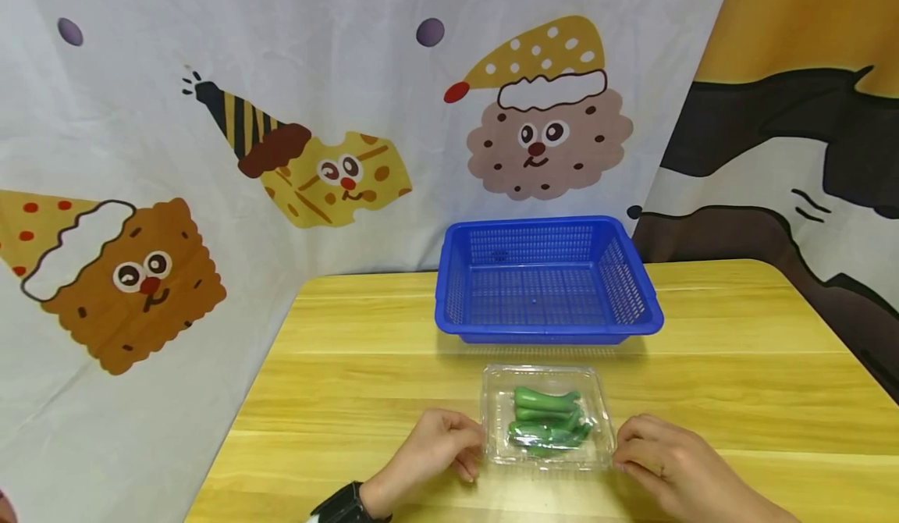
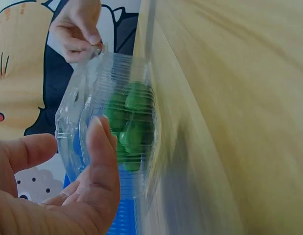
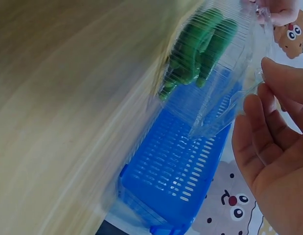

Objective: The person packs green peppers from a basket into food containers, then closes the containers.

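A clear plastic clamshell box [image 1: 499,454] with its lid down sits on the table; several glossy green vegetables [image 1: 546,400], long and pepper-like, lie inside it. My right hand [image 1: 670,457] pinches the box's front right corner between thumb and fingertips, also visible in the right wrist view. At the left side, my left hand [image 1: 444,446] has its fingers by the box's edge. The left wrist view shows this thumb [image 2: 36,151] and forefinger [image 2: 100,147] spread apart, with the finger against or just in front of the box's side.
Behind the box stands a blue plastic basket [image 1: 548,329] with slotted walls. The wooden table [image 1: 351,398] meets a cartoon-printed cloth [image 1: 337,55] along its back and left. A black watch [image 1: 349,505] is on the left wrist.
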Demonstrator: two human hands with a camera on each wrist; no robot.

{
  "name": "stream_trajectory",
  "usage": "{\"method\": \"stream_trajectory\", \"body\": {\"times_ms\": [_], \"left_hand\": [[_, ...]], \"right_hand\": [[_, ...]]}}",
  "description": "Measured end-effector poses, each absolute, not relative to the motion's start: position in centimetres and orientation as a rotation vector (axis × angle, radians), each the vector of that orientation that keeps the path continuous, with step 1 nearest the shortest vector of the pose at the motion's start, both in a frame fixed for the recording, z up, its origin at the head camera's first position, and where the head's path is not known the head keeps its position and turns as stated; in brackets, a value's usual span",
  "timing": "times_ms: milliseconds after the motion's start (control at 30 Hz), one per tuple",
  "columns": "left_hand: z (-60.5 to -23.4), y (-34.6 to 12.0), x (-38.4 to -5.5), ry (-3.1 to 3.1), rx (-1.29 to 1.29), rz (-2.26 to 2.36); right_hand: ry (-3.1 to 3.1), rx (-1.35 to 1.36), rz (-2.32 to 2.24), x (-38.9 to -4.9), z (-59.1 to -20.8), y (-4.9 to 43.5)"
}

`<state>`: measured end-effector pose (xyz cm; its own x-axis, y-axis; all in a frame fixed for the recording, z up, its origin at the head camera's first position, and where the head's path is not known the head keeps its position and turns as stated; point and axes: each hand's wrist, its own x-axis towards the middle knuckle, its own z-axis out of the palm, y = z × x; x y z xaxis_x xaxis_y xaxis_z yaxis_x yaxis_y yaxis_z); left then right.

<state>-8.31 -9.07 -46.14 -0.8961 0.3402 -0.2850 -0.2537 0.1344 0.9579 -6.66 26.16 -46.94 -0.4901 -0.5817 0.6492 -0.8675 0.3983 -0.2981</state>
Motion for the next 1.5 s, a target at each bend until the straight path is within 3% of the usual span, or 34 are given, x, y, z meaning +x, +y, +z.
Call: {"method": "stream_trajectory", "body": {"times_ms": [433,700,800,1500], "left_hand": [[-46.5,-8.8,-8.1,1.872,0.045,1.839],[-46.4,-8.8,-8.1,1.866,0.037,1.82],[-46.3,-8.7,-8.1,1.862,0.039,1.821],[-46.3,-8.4,-8.2,1.843,0.025,1.809]], "right_hand": [[-2.406,1.14,1.038,-6.0,-47.4,26.4],[-2.782,0.359,1.313,-5.6,-45.6,26.1],[-2.892,0.188,1.438,-5.9,-45.4,26.4],[-2.838,0.388,2.22,-6.6,-47.5,27.2]]}}
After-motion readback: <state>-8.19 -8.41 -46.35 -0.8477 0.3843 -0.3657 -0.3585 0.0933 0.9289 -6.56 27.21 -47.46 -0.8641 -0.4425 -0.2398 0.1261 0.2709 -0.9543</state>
